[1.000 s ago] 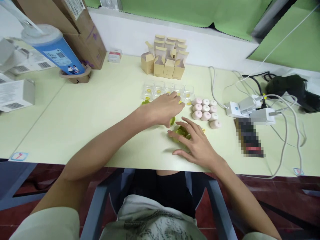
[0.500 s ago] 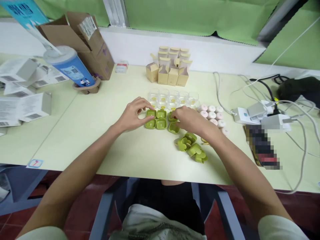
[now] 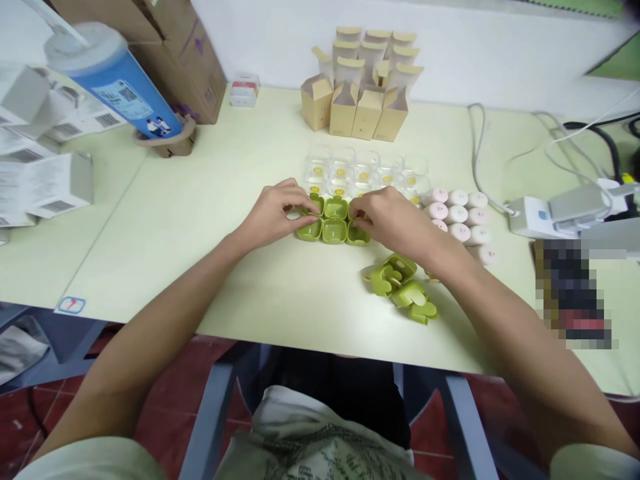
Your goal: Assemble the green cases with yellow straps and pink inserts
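Note:
Small green square cups (image 3: 335, 230) stand mouth up in two rows of three, pressed together on the table. My left hand (image 3: 280, 212) grips the block's left end, thumb and fingers closed on the leftmost cups. At the other end my right hand (image 3: 393, 217) has its fingers curled on the right-hand cups, partly hiding them. Nearer to me, under the right wrist, lies a loose heap of green pieces with rounded flaps (image 3: 403, 287). Just behind the block stand clear plastic cups (image 3: 365, 173) with yellow marks, in rows.
White and pink round-topped pieces (image 3: 459, 215) stand right of the right hand. Open cardboard boxes (image 3: 367, 110) are against the wall. A power strip (image 3: 535, 217) with cables lies right; a blue cup (image 3: 130, 93) and white boxes (image 3: 60, 187) are left.
My right hand has brought the right pair of green cups leftward against the other cups, closing the gap. My left hand stays at the left end. The view has tilted down and come closer.

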Motion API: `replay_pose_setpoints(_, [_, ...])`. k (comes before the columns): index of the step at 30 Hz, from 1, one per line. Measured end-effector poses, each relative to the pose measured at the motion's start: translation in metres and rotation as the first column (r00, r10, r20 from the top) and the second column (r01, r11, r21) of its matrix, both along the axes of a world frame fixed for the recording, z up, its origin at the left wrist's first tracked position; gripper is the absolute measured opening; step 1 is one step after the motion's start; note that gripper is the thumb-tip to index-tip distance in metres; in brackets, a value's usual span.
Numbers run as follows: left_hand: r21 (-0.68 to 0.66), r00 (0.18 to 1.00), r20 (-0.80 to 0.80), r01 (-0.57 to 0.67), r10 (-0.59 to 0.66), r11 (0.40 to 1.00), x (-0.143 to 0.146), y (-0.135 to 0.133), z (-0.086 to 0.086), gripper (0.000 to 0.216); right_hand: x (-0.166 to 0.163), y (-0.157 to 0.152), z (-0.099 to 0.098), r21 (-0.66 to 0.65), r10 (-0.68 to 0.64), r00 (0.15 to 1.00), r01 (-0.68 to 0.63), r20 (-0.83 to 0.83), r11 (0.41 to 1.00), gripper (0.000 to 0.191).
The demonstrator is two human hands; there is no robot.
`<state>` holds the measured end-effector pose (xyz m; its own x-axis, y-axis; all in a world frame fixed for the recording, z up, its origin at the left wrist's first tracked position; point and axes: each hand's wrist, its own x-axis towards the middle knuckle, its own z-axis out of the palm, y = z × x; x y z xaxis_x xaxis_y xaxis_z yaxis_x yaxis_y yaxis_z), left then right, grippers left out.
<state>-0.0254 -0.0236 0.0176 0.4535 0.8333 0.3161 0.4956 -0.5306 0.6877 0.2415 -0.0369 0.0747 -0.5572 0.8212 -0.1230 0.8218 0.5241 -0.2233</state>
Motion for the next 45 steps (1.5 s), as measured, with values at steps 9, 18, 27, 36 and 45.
replay_pose_setpoints(9, [0.028,1.0,0.023,-0.021,0.02,0.999,0.002,0.0,-0.004,0.018,-0.01,-0.011,0.009,0.045,-0.02,1.0,0.02,0.004,0.999,0.028])
replay_pose_setpoints(18, [0.008,0.996,0.069,-0.05,0.05,0.999,0.002,0.003,-0.008,0.019,-0.023,-0.01,-0.009,0.13,-0.065,0.986,0.046,0.15,0.99,0.032])
replay_pose_setpoints(27, [-0.027,0.991,0.118,-0.056,0.058,0.998,0.003,0.003,-0.008,0.018,-0.026,-0.011,-0.008,0.129,-0.091,0.985,0.073,0.144,0.989,0.033])
replay_pose_setpoints(36, [-0.039,0.988,0.132,-0.073,0.078,0.997,0.002,0.004,-0.008,0.022,-0.008,-0.003,0.004,0.04,-0.111,0.988,0.115,-0.106,0.993,0.028])
replay_pose_setpoints(45, [-0.025,0.989,0.12,-0.088,0.09,0.996,0.006,0.001,-0.005,0.027,-0.002,-0.004,0.013,0.029,-0.151,0.986,0.149,0.066,0.988,0.05])
